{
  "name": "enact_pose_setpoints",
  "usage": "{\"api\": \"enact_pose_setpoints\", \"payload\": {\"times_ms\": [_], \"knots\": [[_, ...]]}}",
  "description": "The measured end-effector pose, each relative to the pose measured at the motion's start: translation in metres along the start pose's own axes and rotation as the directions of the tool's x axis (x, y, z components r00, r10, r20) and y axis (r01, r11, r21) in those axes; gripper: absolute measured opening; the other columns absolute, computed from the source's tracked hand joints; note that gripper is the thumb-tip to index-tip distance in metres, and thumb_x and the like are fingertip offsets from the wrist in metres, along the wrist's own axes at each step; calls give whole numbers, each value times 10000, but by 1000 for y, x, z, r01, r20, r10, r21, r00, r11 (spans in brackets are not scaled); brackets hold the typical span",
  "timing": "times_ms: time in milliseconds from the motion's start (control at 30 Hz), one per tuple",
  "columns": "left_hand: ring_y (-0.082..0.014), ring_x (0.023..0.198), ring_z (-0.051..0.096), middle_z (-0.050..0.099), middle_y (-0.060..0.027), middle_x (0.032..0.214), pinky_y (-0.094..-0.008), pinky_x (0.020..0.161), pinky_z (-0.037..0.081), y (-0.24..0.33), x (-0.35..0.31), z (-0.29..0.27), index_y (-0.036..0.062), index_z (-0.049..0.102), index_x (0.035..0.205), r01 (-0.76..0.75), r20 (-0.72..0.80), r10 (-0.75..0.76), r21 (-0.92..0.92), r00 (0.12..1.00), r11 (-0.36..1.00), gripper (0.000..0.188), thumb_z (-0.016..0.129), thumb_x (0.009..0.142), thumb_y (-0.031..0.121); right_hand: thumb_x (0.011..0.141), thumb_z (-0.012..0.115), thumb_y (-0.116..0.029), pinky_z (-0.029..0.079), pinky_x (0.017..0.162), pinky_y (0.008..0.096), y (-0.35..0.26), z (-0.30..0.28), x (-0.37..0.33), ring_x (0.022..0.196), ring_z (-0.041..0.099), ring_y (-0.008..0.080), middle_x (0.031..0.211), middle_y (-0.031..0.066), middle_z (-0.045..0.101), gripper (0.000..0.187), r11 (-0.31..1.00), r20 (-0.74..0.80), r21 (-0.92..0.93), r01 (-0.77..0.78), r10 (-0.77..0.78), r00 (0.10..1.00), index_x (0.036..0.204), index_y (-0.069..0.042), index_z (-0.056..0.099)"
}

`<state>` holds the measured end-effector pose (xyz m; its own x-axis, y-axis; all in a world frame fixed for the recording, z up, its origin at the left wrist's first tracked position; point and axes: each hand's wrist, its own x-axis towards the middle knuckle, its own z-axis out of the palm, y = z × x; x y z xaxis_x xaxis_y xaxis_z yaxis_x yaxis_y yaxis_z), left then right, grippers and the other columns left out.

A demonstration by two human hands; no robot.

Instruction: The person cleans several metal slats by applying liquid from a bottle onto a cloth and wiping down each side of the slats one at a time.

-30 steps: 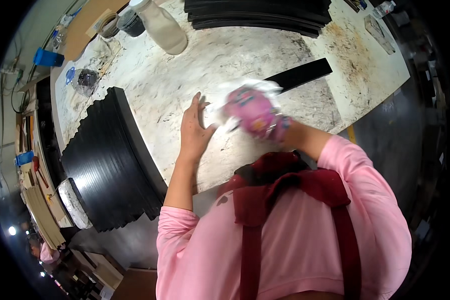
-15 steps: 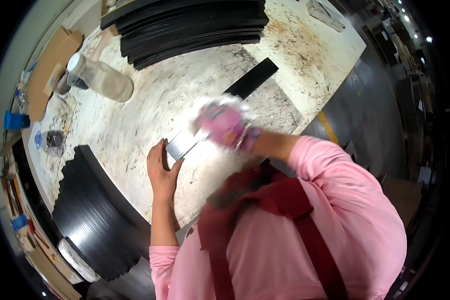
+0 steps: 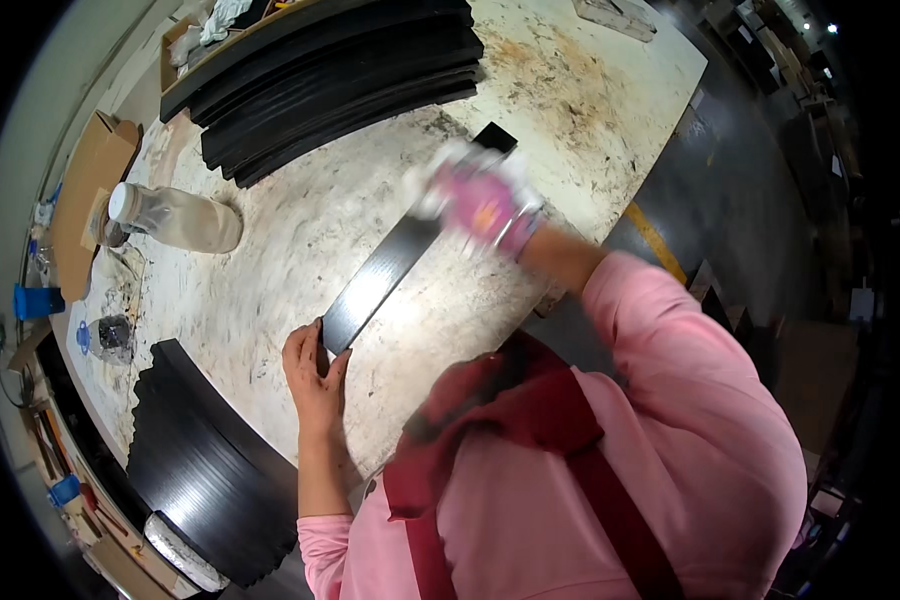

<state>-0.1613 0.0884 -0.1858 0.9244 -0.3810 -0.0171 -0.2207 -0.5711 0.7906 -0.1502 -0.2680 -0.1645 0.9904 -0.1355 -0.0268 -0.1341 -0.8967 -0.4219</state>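
The black strip [image 3: 380,285] lies flat and slantwise, running from between the fingers of the left hand [image 3: 312,382] to beneath the right hand [image 3: 482,205], its dark far end peeping out beyond the glove. From where I stand, the left has thumb and fingers clamped about the near end; the right, gloved in pink and well apart from it, rides over a bunched white cloth [image 3: 426,182], too blurred for me to tell how its fingers close. With only that near end held, a sideways shove from the right could swing the strip about, and a loose fold might snag on its edge. Grit on the stained white table [image 3: 270,300] under both hands could scuff it. The black stack [image 3: 205,470] left of the left forearm could be nudged by a careless elbow; the pale jar [image 3: 195,222], beyond the left hand, seems safer.
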Motion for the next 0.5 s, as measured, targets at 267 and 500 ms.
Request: {"api": "enact_pose_setpoints", "payload": {"times_ms": [267, 500], "knots": [[-417, 1276, 389, 443, -222, 1354, -480, 1038, 331, 36, 15, -7, -11, 466, 1310, -251, 29, 259, 378, 965, 891, 772, 797, 673, 275, 844, 649, -273, 459, 915, 345, 173, -99, -23, 1050, 597, 304, 1161, 133, 631, 335, 919, -333, -2, -394, 371, 867, 1097, -53, 653], [-355, 1302, 381, 408, -170, 1408, -526, 1059, 297, 88, 77, 106, 18, 409, 1347, -502, 206, 458, 378, 865, 778, 723, 644, 811, 442, 752, 599, -79, 472, 843, 406, -37, -89, 27, 992, 583, 359, 1115, 184, 612, 307, 832, -14, 132, 539, -542, 840, 1057, -47, 621]]}}
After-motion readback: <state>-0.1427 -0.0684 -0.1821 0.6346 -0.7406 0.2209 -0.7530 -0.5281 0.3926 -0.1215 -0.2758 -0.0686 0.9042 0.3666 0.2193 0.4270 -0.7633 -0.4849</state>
